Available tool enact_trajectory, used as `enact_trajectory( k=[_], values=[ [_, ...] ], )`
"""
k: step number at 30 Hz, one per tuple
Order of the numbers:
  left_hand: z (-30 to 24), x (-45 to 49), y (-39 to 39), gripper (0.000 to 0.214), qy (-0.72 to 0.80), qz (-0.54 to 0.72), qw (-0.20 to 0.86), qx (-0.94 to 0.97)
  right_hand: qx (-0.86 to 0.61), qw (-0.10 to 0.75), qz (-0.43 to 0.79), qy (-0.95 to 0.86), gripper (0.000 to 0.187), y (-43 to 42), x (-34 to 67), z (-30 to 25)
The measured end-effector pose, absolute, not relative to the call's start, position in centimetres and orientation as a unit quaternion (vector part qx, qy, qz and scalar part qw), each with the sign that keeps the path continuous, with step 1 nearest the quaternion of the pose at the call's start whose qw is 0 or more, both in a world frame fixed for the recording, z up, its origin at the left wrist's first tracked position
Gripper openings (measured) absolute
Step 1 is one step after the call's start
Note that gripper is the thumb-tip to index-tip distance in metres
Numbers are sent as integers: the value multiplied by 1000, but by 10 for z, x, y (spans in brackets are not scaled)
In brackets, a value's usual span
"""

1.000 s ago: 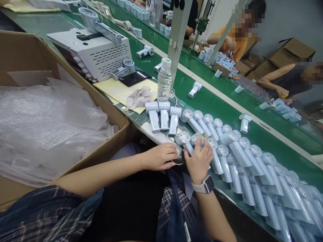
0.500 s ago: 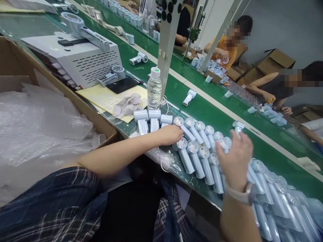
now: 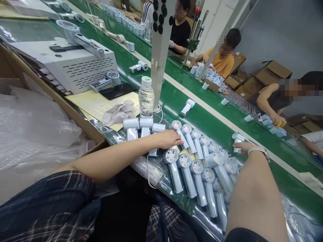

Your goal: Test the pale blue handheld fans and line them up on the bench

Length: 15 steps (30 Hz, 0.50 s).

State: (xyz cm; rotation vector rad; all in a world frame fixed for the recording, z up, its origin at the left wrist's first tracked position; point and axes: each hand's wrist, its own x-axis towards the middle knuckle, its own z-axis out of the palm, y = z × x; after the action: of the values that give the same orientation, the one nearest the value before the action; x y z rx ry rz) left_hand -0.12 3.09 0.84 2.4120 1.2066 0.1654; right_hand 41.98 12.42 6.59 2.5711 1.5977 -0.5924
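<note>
Light-blue handheld fans stand out across the near bench, several lying in slanted rows. My left hand is closed, its fingers curled at the handle of a handheld fan in the upper row. Just below it lies the front row, where one fan shows its round grille and long handle. My right hand reaches over the green belt, its fingers closed at the handle of another handheld fan; its thumb is hidden. Another fan rests across its neighbours between my hands.
A water bottle stands by a metal post. Behind are a grey cloth, a dark phone and a white vented machine. A carton of clear bags sits left. Co-workers sit beyond the green belt.
My right hand has gone from above the rows, fingers spread, out to the fan on the belt. My left hand stays by the upper row. The view has shifted slightly.
</note>
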Motion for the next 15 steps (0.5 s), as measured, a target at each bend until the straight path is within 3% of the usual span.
enact_trajectory(
  k=[8, 12, 15],
  values=[
    [8, -6, 19, 44, 442, 80, 119, 886, 864, 36, -222, 451, 22, 127, 414, 55],
    [10, -9, -24, 51, 328, 168, 50, 928, 861, 0, -208, 465, 29, 159, 360, 67],
    [-5, 3, -54, 69, 230, 192, -21, 954, 830, -15, -215, 515, 34, 190, 291, 67]
  ],
)
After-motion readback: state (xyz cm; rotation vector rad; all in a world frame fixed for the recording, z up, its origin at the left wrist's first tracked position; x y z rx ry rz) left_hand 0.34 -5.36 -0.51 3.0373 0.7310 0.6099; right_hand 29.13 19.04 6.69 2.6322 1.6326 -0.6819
